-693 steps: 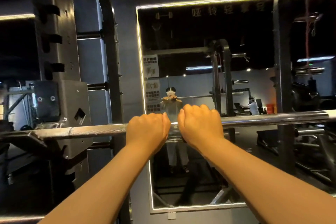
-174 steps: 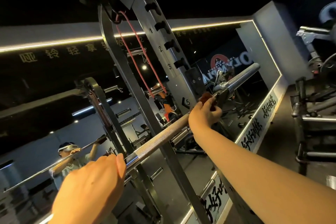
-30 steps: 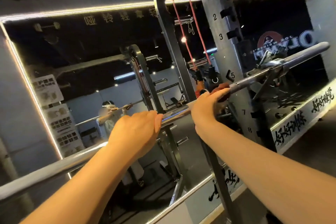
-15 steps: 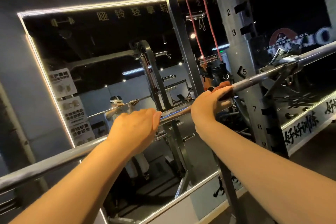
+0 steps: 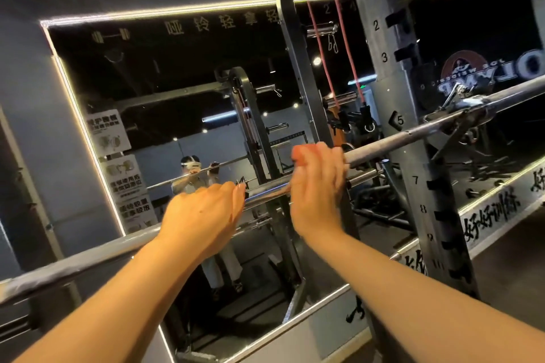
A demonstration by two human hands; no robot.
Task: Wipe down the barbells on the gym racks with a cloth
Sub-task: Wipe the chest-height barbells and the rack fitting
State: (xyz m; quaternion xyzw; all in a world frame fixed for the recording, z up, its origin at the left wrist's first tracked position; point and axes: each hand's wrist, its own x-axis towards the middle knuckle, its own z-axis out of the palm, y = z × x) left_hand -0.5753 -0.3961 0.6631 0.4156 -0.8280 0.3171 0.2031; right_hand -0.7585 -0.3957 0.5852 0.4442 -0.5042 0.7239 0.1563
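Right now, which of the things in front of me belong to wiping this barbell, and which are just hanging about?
Part of the job:
- barbell
- red cloth, gripped on the bar by the right hand
- left hand, gripping the bar

Just there:
- numbered rack upright
- red resistance band
- wall mirror
- posters

A gym; numbered rack upright (image 5: 413,209), racked barbell (image 5: 383,146) and wall mirror (image 5: 162,74) show it
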